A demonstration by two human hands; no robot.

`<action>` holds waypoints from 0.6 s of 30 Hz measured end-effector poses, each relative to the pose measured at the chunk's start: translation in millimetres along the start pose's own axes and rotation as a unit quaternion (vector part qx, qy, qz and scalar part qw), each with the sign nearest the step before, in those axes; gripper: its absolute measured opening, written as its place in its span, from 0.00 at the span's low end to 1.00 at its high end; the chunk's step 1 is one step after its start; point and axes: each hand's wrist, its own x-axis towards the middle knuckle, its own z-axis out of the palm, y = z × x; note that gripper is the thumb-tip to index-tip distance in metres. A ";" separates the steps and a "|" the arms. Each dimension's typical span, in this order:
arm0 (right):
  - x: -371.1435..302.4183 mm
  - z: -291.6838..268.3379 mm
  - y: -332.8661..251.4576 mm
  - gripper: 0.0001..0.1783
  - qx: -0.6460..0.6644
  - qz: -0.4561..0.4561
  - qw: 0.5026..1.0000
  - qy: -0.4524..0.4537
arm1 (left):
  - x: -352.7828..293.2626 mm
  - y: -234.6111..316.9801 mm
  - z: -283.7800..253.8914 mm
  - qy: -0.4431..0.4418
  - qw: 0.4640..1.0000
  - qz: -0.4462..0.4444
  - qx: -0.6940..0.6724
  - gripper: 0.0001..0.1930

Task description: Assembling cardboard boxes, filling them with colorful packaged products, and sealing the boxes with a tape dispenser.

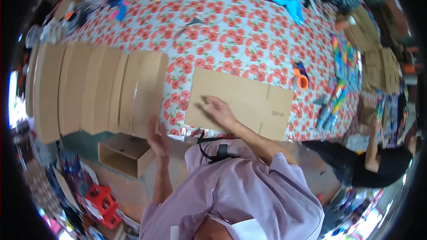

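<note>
A flat piece of brown cardboard (242, 93), with slits and dark print at its right end, lies on the table before me. Over its left part is my right hand (219, 112), fingers loosely apart and nothing visibly in them. My left hand (158, 141) is raised at the table's front edge, beside the last of a row of brown cardboard boxes (147, 86). Motion blurs its fingers, so their grip cannot be made out, nor whether they touch that box.
An orange tape roll (300, 82) sits right of the cardboard, near colourful wrapped packs (331, 106). A flowered cloth (231, 40) covers the table. Below the row stands an open cardboard box (126, 153); red stools (103, 204) are lower left. Another person (382, 166) is at the right.
</note>
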 end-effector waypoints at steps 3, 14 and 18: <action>-54.6 -104.6 52.7 0.14 -0.127 0.035 0.945 0.300 | 31.4 8.2 76.9 -0.258 0.938 0.146 0.182 0.28; -149.7 -287.9 105.6 0.22 -0.257 0.255 0.817 0.448 | 68.9 24.6 275.3 -0.454 0.688 0.339 0.452 0.64; -154.1 -299.8 115.3 0.17 -0.122 0.272 0.843 0.448 | 74.1 32.4 277.2 -0.478 0.711 0.283 0.430 0.54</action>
